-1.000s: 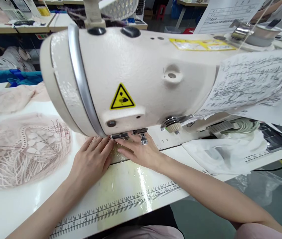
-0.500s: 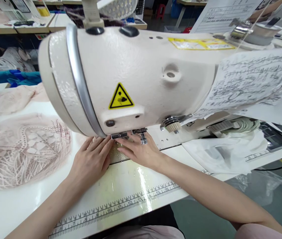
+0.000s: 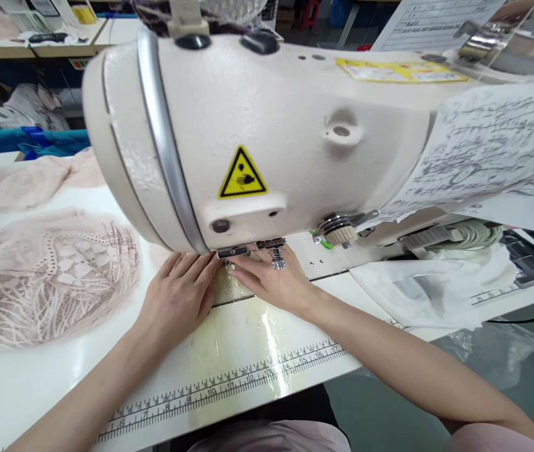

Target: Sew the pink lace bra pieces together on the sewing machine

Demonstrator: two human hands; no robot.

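A large white sewing machine (image 3: 290, 119) stands over both my hands and hides the needle area. My left hand (image 3: 177, 292) lies palm down at the machine bed, fingers stretched forward, tips partly hidden under the machine head. To its right, my right hand (image 3: 279, 279) rests flat on the bed with fingers pointing left, partly behind the metal thread parts (image 3: 277, 254). A little pale pink fabric shows by the left fingertips; how much lies under the hands is hidden. Pale pink lace fabric (image 3: 54, 276) is spread on the table, left of my left hand.
A printed ruler (image 3: 229, 386) runs along the table's front edge. White cloth (image 3: 431, 285) lies right of my right forearm, near a coiled pale green cord (image 3: 472, 235). Handwritten paper (image 3: 493, 144) hangs on the machine. More pink fabric (image 3: 29, 182) sits at the back left.
The view has shifted slightly, so the machine appears higher and farther right. Both hands keep nearly the same place beneath it. A bit of bright green now shows behind the tension knob.
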